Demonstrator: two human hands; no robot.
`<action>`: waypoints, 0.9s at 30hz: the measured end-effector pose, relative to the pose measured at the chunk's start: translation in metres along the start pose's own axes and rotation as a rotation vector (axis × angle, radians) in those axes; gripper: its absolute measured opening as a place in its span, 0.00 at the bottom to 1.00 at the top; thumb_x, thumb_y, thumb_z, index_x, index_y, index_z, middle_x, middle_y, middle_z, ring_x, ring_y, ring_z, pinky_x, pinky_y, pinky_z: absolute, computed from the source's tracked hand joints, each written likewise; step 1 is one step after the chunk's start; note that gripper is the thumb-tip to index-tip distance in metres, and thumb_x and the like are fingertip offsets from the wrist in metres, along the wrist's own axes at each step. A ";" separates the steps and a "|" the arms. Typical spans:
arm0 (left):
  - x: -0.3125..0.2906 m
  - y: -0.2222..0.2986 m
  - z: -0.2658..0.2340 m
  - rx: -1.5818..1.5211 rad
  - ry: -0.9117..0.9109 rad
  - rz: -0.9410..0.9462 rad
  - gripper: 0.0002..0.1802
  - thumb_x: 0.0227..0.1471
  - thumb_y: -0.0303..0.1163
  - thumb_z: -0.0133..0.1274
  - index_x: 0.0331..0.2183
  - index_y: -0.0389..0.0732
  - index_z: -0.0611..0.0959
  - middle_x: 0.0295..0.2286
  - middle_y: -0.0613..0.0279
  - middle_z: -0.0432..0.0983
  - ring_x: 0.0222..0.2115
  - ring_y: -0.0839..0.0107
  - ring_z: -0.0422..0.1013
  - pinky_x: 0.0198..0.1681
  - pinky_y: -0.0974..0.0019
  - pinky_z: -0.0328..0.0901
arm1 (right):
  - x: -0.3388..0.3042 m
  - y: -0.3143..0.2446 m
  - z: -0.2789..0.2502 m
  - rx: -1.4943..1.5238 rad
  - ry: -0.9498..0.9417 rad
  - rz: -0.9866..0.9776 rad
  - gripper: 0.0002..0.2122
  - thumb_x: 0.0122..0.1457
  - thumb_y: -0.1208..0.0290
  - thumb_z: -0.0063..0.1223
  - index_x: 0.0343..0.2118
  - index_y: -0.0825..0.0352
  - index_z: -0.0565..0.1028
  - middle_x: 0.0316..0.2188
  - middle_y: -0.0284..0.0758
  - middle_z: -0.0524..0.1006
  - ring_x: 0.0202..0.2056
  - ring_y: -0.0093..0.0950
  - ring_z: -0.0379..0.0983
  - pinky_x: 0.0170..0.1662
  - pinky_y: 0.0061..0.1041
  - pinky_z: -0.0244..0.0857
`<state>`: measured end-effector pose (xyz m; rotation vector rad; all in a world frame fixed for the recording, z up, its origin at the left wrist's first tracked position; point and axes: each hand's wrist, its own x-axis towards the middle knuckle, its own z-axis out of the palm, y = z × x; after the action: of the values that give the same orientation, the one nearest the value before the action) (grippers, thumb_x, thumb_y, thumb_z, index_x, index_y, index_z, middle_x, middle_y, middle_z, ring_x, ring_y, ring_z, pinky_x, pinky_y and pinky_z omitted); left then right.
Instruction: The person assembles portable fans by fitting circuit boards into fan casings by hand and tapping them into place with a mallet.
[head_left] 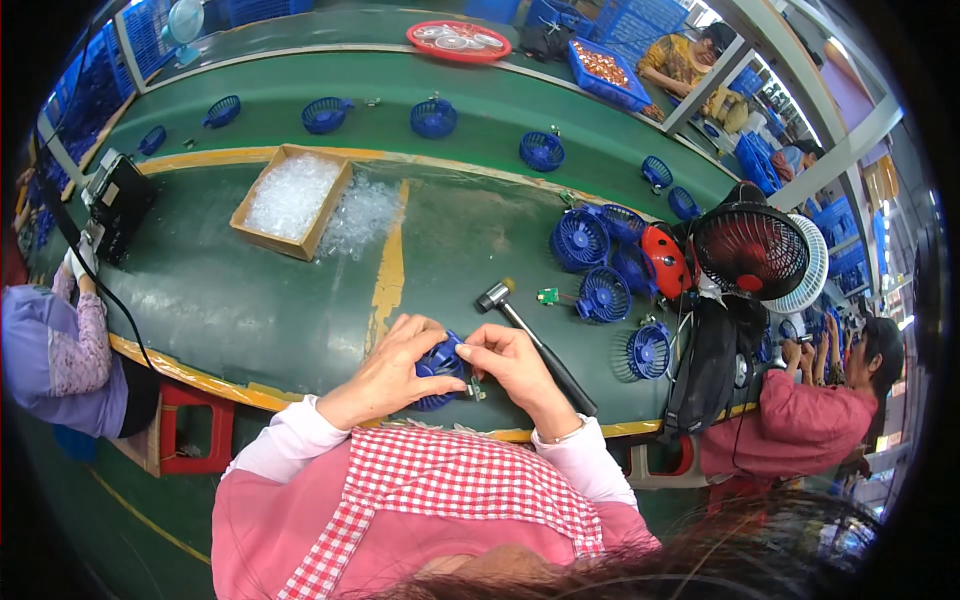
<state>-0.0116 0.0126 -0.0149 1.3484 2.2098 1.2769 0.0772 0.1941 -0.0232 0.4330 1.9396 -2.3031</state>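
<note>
Close to the table's front edge I hold a round blue slatted fan housing (440, 360). My left hand (385, 372) is closed around its left side, with the thumb across the lower part. At the upper right rim, the thumb and fingertips of my right hand (512, 368) are pinched together against the housing. Any small part between them is hidden. A small circuit board (476, 390) hangs at the housing's right side, just under my right fingers. To the right of that hand lies a hammer (540, 345) with a black handle.
Several blue fan housings (580, 240) sit at the right, beside a green circuit board (547, 296), a red spotted case (665, 262) and a black fan (750, 250). A cardboard box (290, 200) holds clear plastic pieces. More housings line the green belt (380, 130). People sit left and right.
</note>
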 end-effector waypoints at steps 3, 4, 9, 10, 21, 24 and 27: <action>0.003 0.002 -0.004 -0.008 -0.027 0.077 0.30 0.36 0.42 0.67 0.40 0.34 0.77 0.38 0.55 0.69 0.40 0.58 0.64 0.44 0.59 0.62 | -0.005 -0.009 -0.001 0.028 -0.029 0.000 0.07 0.55 0.70 0.56 0.25 0.67 0.73 0.20 0.25 0.71 0.22 0.14 0.64 0.26 0.14 0.55; 0.003 0.001 -0.004 -0.006 -0.028 0.076 0.30 0.36 0.42 0.67 0.40 0.34 0.77 0.38 0.55 0.69 0.40 0.58 0.64 0.44 0.59 0.62 | -0.005 -0.009 -0.002 -0.013 -0.052 0.028 0.07 0.55 0.70 0.56 0.25 0.66 0.73 0.19 0.26 0.71 0.22 0.14 0.64 0.26 0.14 0.55; 0.000 0.003 -0.005 -0.040 -0.064 0.099 0.32 0.35 0.41 0.67 0.42 0.35 0.76 0.40 0.54 0.69 0.42 0.58 0.65 0.44 0.59 0.63 | -0.005 -0.004 -0.003 0.091 -0.087 0.035 0.07 0.55 0.71 0.56 0.23 0.66 0.72 0.19 0.26 0.71 0.21 0.14 0.63 0.26 0.14 0.55; -0.001 0.004 -0.005 -0.040 -0.064 0.098 0.32 0.35 0.41 0.67 0.42 0.35 0.76 0.40 0.54 0.69 0.42 0.58 0.65 0.44 0.59 0.63 | -0.005 -0.004 -0.003 0.103 -0.085 0.026 0.07 0.55 0.71 0.56 0.23 0.66 0.72 0.19 0.26 0.71 0.21 0.14 0.62 0.26 0.14 0.55; -0.005 0.009 -0.019 0.014 -0.106 0.261 0.29 0.36 0.37 0.66 0.42 0.36 0.77 0.41 0.55 0.70 0.42 0.57 0.66 0.43 0.58 0.65 | -0.020 -0.009 0.003 0.220 -0.203 0.189 0.08 0.56 0.71 0.55 0.25 0.70 0.74 0.19 0.29 0.72 0.19 0.17 0.67 0.21 0.16 0.60; -0.005 0.008 -0.019 -0.012 -0.105 0.279 0.29 0.36 0.37 0.67 0.41 0.36 0.77 0.41 0.55 0.70 0.42 0.57 0.67 0.43 0.58 0.66 | -0.026 -0.011 0.007 0.135 -0.164 0.167 0.07 0.56 0.72 0.56 0.25 0.69 0.74 0.19 0.29 0.72 0.19 0.17 0.67 0.21 0.16 0.60; -0.004 0.008 -0.017 -0.023 -0.096 0.252 0.29 0.37 0.38 0.66 0.41 0.35 0.77 0.41 0.54 0.71 0.42 0.57 0.67 0.43 0.58 0.66 | -0.028 -0.006 0.014 0.151 -0.036 0.043 0.07 0.55 0.72 0.57 0.23 0.69 0.74 0.18 0.28 0.72 0.19 0.16 0.66 0.21 0.16 0.60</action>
<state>-0.0151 0.0013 0.0009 1.6840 2.0046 1.2838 0.1003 0.1783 -0.0079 0.4389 1.7301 -2.4220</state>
